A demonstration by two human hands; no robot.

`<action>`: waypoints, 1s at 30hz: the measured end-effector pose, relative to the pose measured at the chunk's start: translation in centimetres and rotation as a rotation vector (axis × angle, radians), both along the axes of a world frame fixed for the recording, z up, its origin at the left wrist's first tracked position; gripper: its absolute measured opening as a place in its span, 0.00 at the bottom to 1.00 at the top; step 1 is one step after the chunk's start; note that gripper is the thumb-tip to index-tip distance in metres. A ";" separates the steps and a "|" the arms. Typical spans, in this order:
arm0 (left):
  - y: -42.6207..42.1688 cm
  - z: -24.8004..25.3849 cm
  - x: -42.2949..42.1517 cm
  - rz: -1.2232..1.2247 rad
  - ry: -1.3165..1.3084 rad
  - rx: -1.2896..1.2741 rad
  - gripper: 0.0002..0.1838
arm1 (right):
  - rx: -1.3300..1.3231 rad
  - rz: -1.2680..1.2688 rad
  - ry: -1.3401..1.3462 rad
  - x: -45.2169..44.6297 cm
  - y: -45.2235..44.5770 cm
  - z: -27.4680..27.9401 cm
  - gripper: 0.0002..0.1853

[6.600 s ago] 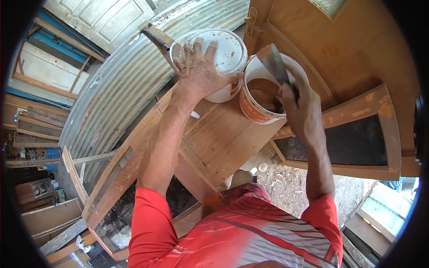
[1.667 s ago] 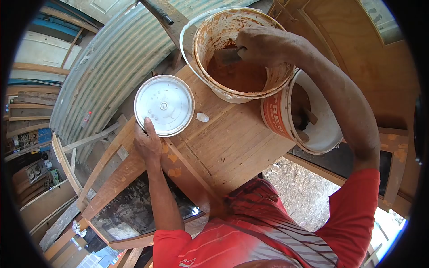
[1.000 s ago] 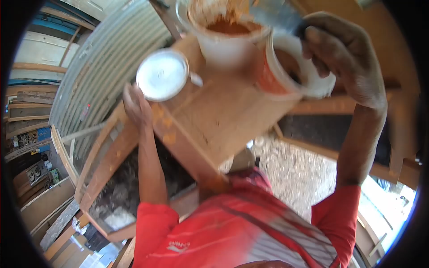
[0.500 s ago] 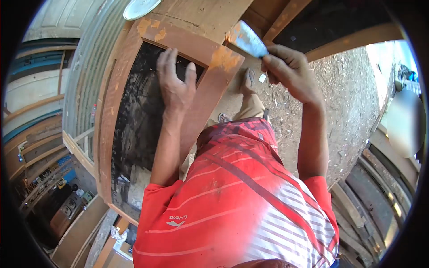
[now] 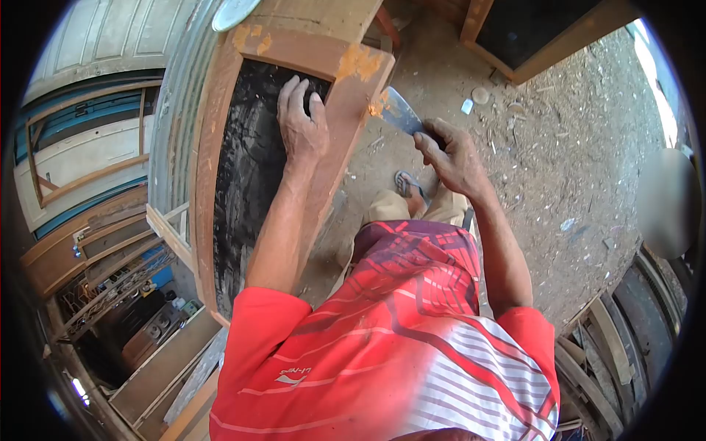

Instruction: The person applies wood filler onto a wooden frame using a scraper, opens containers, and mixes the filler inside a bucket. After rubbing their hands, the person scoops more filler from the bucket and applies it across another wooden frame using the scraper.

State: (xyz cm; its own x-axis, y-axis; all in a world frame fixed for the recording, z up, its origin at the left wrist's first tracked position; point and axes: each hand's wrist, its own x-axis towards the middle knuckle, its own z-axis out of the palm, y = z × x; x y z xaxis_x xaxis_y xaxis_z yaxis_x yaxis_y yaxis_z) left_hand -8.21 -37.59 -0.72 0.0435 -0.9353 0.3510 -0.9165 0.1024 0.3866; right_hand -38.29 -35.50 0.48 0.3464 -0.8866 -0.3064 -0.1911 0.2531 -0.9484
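My left hand (image 5: 303, 131) is open, its fingers apart over the dark panel (image 5: 246, 162) near the top of a brown wooden door frame (image 5: 342, 117). My right hand (image 5: 453, 156) grips a putty knife (image 5: 406, 117) by its handle, which the fingers mostly hide. Orange putty (image 5: 380, 104) sits on the end of the blade, at the right-hand edge of the frame. A smeared orange patch (image 5: 359, 62) covers the frame's upper right corner, and smaller orange spots (image 5: 256, 38) show at its upper left.
A round pale lid (image 5: 234, 12) lies at the top left. Another framed dark panel (image 5: 533, 33) stands at the upper right. The dirt floor (image 5: 559, 154) is littered with shavings. Stacked timber (image 5: 610, 338) lies at lower right; old doors (image 5: 95, 176) lean on the left.
My right hand has moved down and left, bringing the putty knife from above the frame's corner to its side edge. My left hand remains over the dark panel. The view has shifted.
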 end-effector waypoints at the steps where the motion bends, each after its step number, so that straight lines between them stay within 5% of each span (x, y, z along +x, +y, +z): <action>1: 0.2 -0.1 -0.1 0.003 0.013 0.012 0.21 | -0.004 0.003 -0.009 0.1 0.6 -0.7 0.17; 20: -0.3 -1.6 1.2 -0.064 0.041 -0.051 0.18 | 0.114 -0.546 -0.581 14.7 9.8 -11.6 0.12; 30: -0.3 -1.3 1.1 -0.070 0.071 -0.012 0.22 | -0.169 -0.765 -0.393 18.6 10.9 -10.2 0.21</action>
